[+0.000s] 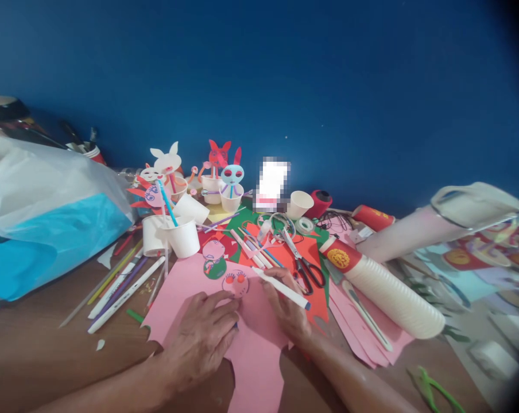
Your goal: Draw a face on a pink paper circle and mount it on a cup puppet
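Observation:
My left hand [210,324] rests on a large pink paper sheet [173,298], its fingers bent and close together. Its fingertips press the lower edge of a pink paper disc [235,281] with a drawn face: red eyes, dark lashes and small marks below. A small dark blue bit [236,325] shows at the thumb; its kind is unclear. In my right hand [287,307], a white marker [285,291] with a blue end lies between thumb and fingers, its other end pointing up and left beside the disc. Above it are another pink face disc [213,249] and a green one [215,268].
Paper-cup animal figures [232,183] stand at the back. Black-handled scissors [305,267] lie on orange paper, right of a white cup [182,238]. A stack of paper cups [384,289] and a utility knife [367,315] are at right, a plastic bag [65,212] at left.

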`<state>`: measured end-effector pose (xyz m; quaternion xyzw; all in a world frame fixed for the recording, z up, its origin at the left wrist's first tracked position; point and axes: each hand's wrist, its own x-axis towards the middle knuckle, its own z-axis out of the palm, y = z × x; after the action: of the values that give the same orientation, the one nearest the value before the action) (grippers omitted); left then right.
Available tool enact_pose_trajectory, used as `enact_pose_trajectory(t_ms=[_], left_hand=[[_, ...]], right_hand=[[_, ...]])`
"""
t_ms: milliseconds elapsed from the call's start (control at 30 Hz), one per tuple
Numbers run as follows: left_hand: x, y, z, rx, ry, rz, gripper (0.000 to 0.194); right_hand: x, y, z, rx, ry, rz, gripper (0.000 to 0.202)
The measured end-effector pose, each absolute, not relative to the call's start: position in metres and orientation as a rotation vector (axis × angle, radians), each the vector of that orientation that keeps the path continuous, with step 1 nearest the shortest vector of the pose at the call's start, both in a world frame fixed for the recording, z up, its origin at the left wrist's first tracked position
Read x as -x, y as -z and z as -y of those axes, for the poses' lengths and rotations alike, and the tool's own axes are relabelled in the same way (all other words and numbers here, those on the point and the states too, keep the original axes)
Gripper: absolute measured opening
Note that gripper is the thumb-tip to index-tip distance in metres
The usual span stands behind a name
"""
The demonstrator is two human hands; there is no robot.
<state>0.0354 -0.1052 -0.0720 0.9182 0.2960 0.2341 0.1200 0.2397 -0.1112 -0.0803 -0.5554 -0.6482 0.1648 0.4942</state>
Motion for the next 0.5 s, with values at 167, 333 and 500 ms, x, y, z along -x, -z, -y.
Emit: enact_pose_trajectory(t_ms=[167,333,500], left_hand=[[-0.034,0.074,0.106,-2.708,-0.668,-0.851,0.024],[-0.034,0.076,0.106,-2.692,-0.717,-0.855,0.022],[-0.035,0.079,0.106,-2.640,-0.793,-0.864,0.023]], right_hand=[[-0.236,0.086,0.112,1.309,-0.395,1.624,0.007],[-0.234,0.095,0.111,1.287,-0.370,1.779,0.013],[-0.234,0.092,0.111,1.261,-0.333,1.888,0.016]])
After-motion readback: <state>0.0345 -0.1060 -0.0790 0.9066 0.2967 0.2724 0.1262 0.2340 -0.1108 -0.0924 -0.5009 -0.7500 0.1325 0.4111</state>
